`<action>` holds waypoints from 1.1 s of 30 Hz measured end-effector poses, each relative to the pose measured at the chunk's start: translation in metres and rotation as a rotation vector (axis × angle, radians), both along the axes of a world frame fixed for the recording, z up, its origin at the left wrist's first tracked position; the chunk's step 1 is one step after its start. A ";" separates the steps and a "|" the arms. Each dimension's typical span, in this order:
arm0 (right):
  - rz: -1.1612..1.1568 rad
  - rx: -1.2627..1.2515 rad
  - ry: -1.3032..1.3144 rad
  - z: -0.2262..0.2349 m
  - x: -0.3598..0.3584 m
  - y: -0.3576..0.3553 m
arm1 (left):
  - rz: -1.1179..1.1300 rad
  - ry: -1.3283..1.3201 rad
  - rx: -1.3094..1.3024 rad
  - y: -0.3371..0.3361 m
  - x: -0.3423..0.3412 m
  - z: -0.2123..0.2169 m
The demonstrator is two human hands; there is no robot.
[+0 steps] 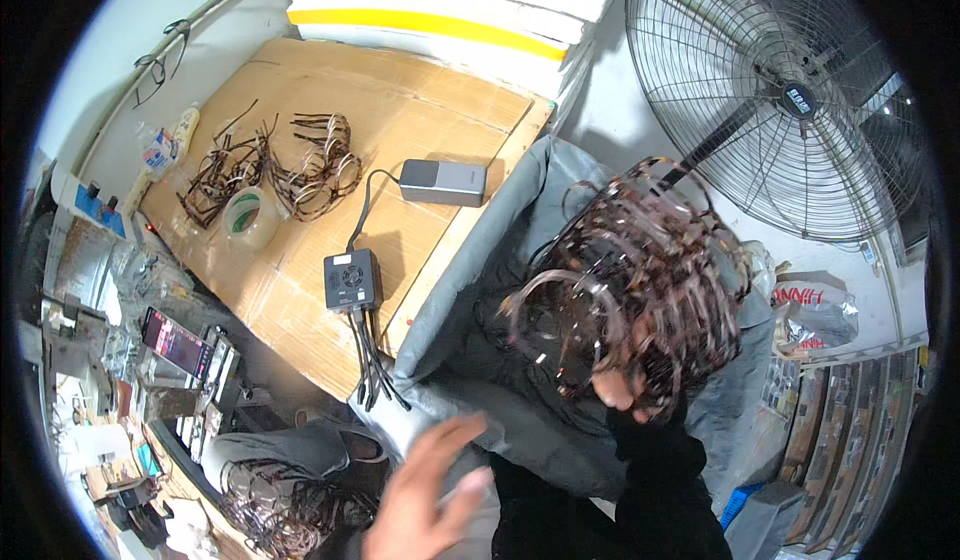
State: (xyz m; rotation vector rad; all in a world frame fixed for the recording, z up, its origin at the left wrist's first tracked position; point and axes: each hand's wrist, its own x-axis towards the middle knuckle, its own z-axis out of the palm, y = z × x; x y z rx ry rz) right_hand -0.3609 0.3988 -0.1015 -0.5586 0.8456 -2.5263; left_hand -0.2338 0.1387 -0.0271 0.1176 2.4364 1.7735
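My right hand comes up from a black sleeve and grips a big tangled bundle of brown tortoiseshell eyeglass frames, held above a grey fabric sack. My left hand hovers low in front of the sack with fingers spread, holding nothing, slightly blurred. More loose eyeglass frames lie in heaps on the cardboard-covered table at the left.
On the cardboard sit a roll of clear tape, a grey box and a small black box with cables. A large metal fan stands at right. White and yellow foam boards are stacked behind. Another frame pile lies below.
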 end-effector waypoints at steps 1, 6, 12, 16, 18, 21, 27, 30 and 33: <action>0.007 0.041 0.011 -0.002 0.007 0.000 | -0.005 0.058 0.026 0.020 -0.016 -0.006; 0.077 0.387 0.183 -0.024 0.030 -0.011 | 0.124 -0.087 0.389 0.075 -0.077 -0.038; 0.244 0.525 0.224 -0.025 0.050 -0.035 | 0.221 -0.187 0.565 0.070 -0.084 -0.054; 0.385 0.581 0.316 -0.011 0.056 -0.048 | 0.261 -0.207 0.590 0.055 -0.072 -0.058; 0.289 0.628 0.547 -0.014 0.054 -0.061 | 0.272 -0.210 0.581 0.047 -0.063 -0.060; 0.232 0.658 0.601 -0.029 0.050 -0.079 | 0.284 -0.212 0.561 0.035 -0.050 -0.062; 0.146 0.683 0.598 -0.049 0.046 -0.104 | 0.294 -0.213 0.497 0.021 -0.022 -0.065; 0.146 0.675 0.589 -0.048 0.055 -0.114 | 0.302 -0.221 0.474 0.019 -0.012 -0.069; 0.145 0.668 0.578 -0.046 0.065 -0.117 | 0.310 -0.230 0.458 0.020 -0.006 -0.073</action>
